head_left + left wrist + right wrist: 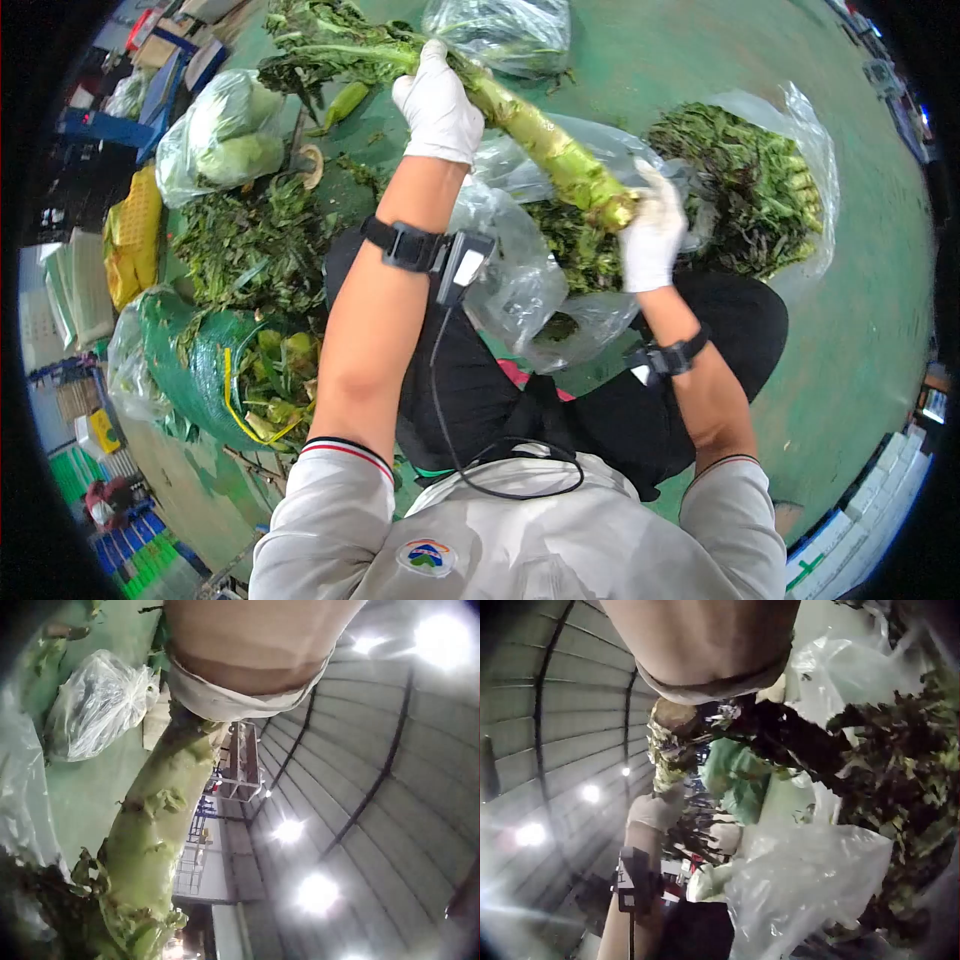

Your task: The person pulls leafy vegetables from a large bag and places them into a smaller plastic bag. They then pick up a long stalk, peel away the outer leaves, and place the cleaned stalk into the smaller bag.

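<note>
Lettuce-like stalk (545, 145), thick and green, is held aslant above an open clear bag (515, 290), with its leafy top (340, 50) beyond the left grip (440, 110) and its cut butt (615, 210) beside the right grip (655, 235). The left grip, gloved in white, curls round the stalk near the leaves. The right grip, gloved likewise, has its fingers raised by the butt; I cannot tell whether they pinch anything, as the right wrist view hides them.

The step in hand looks like stripping leaves: the stem's lower length is mostly bare, with ragged scraps, while the top is leafy. The next move probably calls for a firm left hold, turning the stalk so that the right fingers can pluck the scraps without snapping the stem.

Counted: one stalk in hand, two grips, and three main leaf heaps: one under the stalk (585, 255) in the open bag, one right of it (735, 190) in another clear bag (826, 205), one left of it (255, 240). Two filled clear bags lie left of the stalk (225, 135) and beyond it (500, 35). One green sack (185, 350) lies left of the stalk, nearer the person.
</note>
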Action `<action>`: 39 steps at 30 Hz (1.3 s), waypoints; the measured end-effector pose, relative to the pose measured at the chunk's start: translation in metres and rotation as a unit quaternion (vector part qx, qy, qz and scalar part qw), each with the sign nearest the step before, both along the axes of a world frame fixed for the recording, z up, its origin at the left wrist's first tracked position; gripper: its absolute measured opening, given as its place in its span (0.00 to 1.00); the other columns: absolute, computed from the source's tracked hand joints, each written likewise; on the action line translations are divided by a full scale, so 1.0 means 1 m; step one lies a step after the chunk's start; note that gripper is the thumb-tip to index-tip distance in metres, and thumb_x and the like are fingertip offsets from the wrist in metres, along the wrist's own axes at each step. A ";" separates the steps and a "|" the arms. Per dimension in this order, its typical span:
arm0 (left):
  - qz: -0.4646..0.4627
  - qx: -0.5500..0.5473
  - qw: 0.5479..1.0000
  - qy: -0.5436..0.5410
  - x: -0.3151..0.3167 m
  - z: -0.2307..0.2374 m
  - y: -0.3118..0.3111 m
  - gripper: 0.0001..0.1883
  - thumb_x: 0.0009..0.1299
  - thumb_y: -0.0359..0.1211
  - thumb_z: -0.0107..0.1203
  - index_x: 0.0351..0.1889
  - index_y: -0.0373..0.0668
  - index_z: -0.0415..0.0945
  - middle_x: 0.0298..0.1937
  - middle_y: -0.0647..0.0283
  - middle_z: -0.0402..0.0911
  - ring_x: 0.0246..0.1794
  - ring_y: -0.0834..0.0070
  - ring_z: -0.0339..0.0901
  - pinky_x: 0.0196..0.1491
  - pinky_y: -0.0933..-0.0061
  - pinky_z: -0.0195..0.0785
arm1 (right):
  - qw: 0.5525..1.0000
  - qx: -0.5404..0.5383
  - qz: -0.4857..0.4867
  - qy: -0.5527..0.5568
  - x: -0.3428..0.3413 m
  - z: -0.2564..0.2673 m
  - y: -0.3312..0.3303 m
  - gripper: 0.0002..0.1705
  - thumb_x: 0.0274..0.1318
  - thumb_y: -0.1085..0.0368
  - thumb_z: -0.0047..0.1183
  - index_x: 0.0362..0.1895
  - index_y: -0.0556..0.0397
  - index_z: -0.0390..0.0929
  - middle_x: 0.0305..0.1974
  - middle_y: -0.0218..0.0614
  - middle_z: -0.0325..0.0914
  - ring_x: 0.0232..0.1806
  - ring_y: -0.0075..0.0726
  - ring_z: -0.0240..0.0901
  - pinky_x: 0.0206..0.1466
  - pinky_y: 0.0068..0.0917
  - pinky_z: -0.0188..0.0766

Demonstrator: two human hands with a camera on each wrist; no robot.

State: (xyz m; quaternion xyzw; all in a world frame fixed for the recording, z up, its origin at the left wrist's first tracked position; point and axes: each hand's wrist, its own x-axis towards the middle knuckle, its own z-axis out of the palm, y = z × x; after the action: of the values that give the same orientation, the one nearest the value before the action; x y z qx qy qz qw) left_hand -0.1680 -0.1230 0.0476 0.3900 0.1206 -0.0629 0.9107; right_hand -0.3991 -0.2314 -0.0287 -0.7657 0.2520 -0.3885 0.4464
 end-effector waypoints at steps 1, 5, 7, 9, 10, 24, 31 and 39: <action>0.004 -0.005 1.000 0.007 0.011 -0.003 0.005 0.12 0.67 0.31 0.53 0.39 0.36 0.62 0.30 0.57 0.70 0.26 0.64 0.72 0.32 0.55 0.73 | 0.978 0.189 0.018 -0.087 0.001 0.015 0.003 0.25 0.53 0.81 0.30 0.53 0.56 0.71 0.49 0.39 0.75 0.46 0.30 0.71 0.51 0.22 0.67; -0.004 -0.047 0.998 0.034 0.025 -0.008 0.007 0.10 0.68 0.31 0.51 0.39 0.37 0.62 0.30 0.57 0.69 0.27 0.64 0.71 0.34 0.55 0.72 | 0.990 0.103 0.091 -0.030 0.000 0.040 0.000 0.29 0.50 0.81 0.32 0.57 0.55 0.69 0.52 0.37 0.73 0.43 0.28 0.70 0.47 0.21 0.68; -0.014 -0.047 0.998 0.041 0.011 -0.001 0.005 0.10 0.68 0.31 0.51 0.39 0.37 0.63 0.29 0.58 0.69 0.26 0.64 0.71 0.34 0.55 0.72 | 0.984 0.094 0.141 -0.058 0.001 0.046 -0.003 0.29 0.50 0.79 0.34 0.59 0.55 0.68 0.54 0.36 0.72 0.43 0.28 0.70 0.45 0.22 0.68; -0.034 -0.043 0.998 0.033 0.009 -0.002 0.008 0.09 0.68 0.31 0.51 0.38 0.38 0.63 0.29 0.59 0.69 0.26 0.64 0.71 0.34 0.55 0.72 | 0.948 0.199 0.215 -0.121 0.000 0.059 -0.007 0.28 0.51 0.77 0.36 0.60 0.55 0.68 0.55 0.36 0.71 0.45 0.27 0.70 0.44 0.24 0.68; -0.043 -0.042 0.998 0.026 0.011 -0.002 0.009 0.09 0.68 0.32 0.51 0.38 0.38 0.64 0.29 0.59 0.69 0.26 0.65 0.71 0.34 0.56 0.72 | 0.929 0.252 0.241 -0.119 -0.001 0.060 -0.008 0.20 0.54 0.72 0.40 0.52 0.54 0.73 0.49 0.39 0.76 0.42 0.34 0.74 0.43 0.28 0.70; -0.079 -0.030 0.996 0.023 0.007 -0.001 0.012 0.08 0.69 0.33 0.49 0.37 0.39 0.63 0.28 0.60 0.68 0.26 0.66 0.68 0.34 0.58 0.70 | 0.949 0.094 0.265 0.144 -0.005 0.059 -0.008 0.15 0.63 0.59 0.46 0.31 0.58 0.75 0.26 0.30 0.75 0.27 0.32 0.68 0.34 0.27 0.65; -0.079 -0.035 0.996 0.027 0.027 -0.019 0.008 0.09 0.69 0.34 0.48 0.38 0.39 0.61 0.29 0.59 0.68 0.27 0.65 0.69 0.34 0.58 0.70 | 0.939 0.303 0.159 -0.030 -0.003 0.037 -0.003 0.12 0.64 0.61 0.48 0.31 0.55 0.74 0.27 0.20 0.67 0.30 0.14 0.58 0.35 0.18 0.59; -0.035 -0.021 0.999 0.031 0.046 -0.008 0.021 0.30 0.61 0.41 0.59 0.57 0.44 0.57 0.51 0.56 0.67 0.43 0.63 0.71 0.40 0.56 0.70 | 0.993 0.047 0.053 0.091 0.003 0.020 -0.019 0.14 0.62 0.64 0.47 0.27 0.60 0.72 0.16 0.37 0.65 0.19 0.30 0.60 0.28 0.28 0.64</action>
State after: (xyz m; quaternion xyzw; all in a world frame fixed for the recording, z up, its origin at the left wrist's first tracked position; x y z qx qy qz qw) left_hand -0.1217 -0.1022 0.0397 0.3727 0.1340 -0.1095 0.9117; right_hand -0.3965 -0.2500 -0.0085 -0.7886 0.2685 -0.2805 0.4767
